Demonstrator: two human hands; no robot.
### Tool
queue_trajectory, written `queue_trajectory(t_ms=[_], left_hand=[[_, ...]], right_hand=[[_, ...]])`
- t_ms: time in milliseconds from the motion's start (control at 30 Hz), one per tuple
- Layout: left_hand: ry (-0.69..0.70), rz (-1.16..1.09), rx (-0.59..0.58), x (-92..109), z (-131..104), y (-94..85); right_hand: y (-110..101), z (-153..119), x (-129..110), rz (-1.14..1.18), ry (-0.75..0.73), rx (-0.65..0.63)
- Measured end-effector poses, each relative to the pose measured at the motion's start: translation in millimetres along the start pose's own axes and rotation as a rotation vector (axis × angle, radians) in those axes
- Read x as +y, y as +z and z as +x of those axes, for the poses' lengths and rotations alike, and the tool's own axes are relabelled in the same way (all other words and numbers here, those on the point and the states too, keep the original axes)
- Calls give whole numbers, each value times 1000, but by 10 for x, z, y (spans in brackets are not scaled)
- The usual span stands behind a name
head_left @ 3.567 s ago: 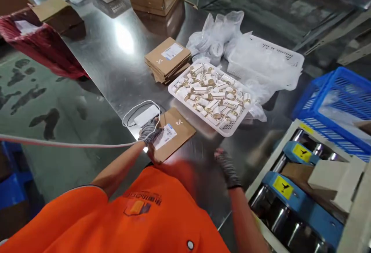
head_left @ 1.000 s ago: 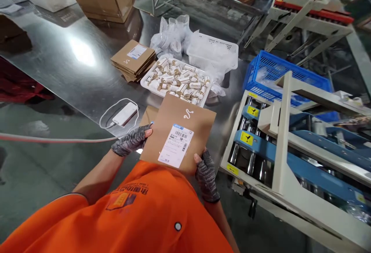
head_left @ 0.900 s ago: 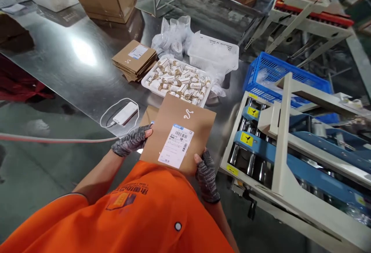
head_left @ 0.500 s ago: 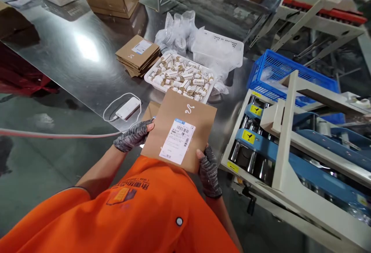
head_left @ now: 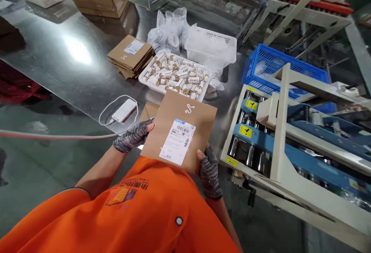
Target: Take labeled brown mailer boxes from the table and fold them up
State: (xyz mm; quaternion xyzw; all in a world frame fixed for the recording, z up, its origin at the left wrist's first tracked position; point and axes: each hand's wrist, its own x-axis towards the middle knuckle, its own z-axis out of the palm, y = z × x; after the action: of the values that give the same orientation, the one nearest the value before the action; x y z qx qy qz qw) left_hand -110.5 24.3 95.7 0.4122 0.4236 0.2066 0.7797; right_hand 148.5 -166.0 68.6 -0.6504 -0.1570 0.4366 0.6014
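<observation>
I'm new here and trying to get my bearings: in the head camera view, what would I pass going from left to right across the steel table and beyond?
White power bank → stack of brown envelopes → held brown envelope → white basket → blue crate.

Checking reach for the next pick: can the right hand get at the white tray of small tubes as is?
Probably not: the right hand grips the brown envelope, which lies between it and the white tray.
</observation>
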Motion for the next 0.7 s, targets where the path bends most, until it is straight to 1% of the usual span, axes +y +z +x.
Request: queue_trajectory(t_ms=[133,267,400,467,600,700], left_hand=[[-43,-22,-8,-17,28,-40],[-60,6,27,-36,55,-79],[-64,21,30,-25,90,-87],[-56,22,13,-10,112,-84],[-61,12,-32,31,154,-68],[-57,7,-69,65,176,-67]], right_hand=[[-41,-4,1,-29,-18,6],[-53,14,-33,-25,25,-30],[-24,36,-63,-6,55,29],[-13,50,-62,2,63,49],[4,72,-63,-52,31,100],[40,64,-78,-45,24,129]])
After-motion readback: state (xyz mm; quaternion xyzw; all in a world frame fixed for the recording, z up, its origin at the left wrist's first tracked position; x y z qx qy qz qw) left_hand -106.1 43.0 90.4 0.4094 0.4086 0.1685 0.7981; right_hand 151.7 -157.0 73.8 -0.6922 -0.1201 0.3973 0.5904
